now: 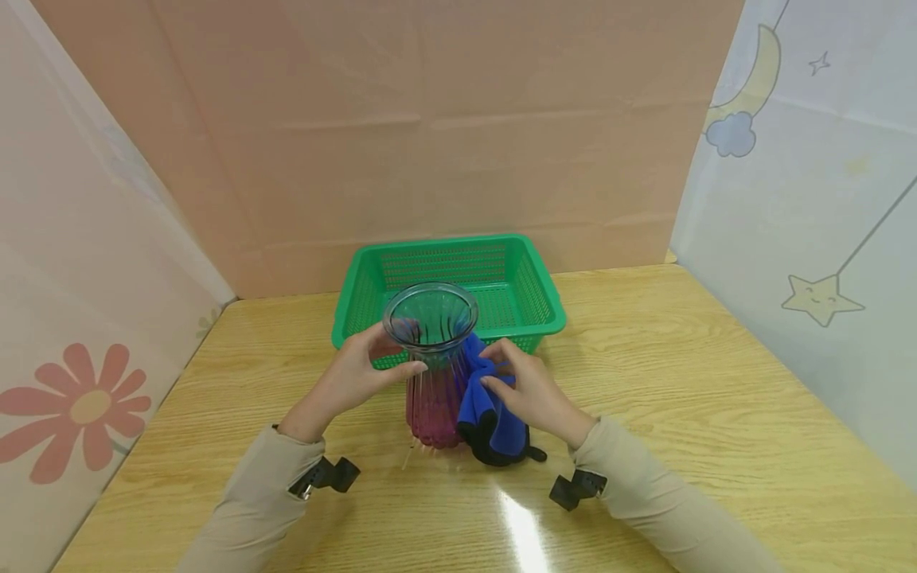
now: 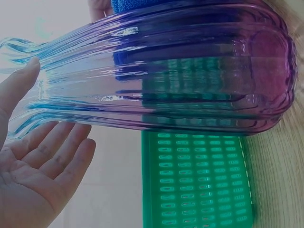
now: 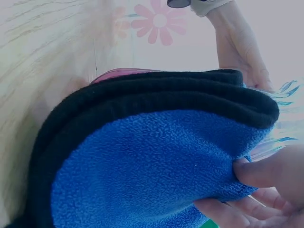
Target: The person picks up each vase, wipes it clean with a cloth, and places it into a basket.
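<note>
A ribbed glass vase [image 1: 435, 398], bluish at its flared rim and pink-purple at the base, stands upright on the table. My left hand [image 1: 361, 368] holds it round the neck from the left, thumb in front and fingers behind; in the left wrist view the fingers [image 2: 61, 152] lie along the glass. On the vase's right side my right hand [image 1: 526, 386] pinches a folded blue cloth [image 1: 507, 430] with black edging. The cloth hangs against the glass, its lower end near the tabletop. In the right wrist view the thumb [image 3: 259, 171] presses into the blue cloth [image 3: 142, 161].
Just behind the vase sits a green plastic basket [image 1: 555, 318] with perforated walls. All of this is on a wood-grain table [image 1: 680, 382], with a plain backdrop [image 1: 430, 159] at the back and patterned panels on both sides. A dark camera strap rings each sleeved wrist.
</note>
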Available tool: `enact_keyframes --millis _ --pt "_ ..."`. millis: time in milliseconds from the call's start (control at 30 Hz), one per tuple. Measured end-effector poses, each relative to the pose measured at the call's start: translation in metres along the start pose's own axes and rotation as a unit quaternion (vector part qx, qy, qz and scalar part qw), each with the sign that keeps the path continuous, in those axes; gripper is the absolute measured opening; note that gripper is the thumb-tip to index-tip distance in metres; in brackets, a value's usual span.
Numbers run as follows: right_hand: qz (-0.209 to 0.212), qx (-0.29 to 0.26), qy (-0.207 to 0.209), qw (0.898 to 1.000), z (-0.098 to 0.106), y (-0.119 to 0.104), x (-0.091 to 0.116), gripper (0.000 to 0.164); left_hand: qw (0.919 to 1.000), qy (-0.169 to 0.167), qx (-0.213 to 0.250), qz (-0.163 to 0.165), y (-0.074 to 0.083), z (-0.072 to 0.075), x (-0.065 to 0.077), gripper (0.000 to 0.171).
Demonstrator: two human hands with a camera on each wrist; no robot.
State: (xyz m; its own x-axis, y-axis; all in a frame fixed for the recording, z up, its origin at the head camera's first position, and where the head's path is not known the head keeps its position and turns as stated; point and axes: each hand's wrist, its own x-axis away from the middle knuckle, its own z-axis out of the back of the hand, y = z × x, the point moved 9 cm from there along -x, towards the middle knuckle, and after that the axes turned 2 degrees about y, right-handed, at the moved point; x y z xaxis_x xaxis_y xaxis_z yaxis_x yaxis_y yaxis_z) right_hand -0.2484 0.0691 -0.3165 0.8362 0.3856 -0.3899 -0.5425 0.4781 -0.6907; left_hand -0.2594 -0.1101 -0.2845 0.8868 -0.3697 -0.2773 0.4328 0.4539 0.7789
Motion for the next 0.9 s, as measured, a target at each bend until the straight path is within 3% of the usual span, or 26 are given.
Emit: enact_keyframes --millis 900 --pt "0.02 -0.04 0.064 0.997 0.02 -0.024 -0.012 0.027 1.0 -0.001 0.009 -0.001 0.0 0.0 0.0 0.051"
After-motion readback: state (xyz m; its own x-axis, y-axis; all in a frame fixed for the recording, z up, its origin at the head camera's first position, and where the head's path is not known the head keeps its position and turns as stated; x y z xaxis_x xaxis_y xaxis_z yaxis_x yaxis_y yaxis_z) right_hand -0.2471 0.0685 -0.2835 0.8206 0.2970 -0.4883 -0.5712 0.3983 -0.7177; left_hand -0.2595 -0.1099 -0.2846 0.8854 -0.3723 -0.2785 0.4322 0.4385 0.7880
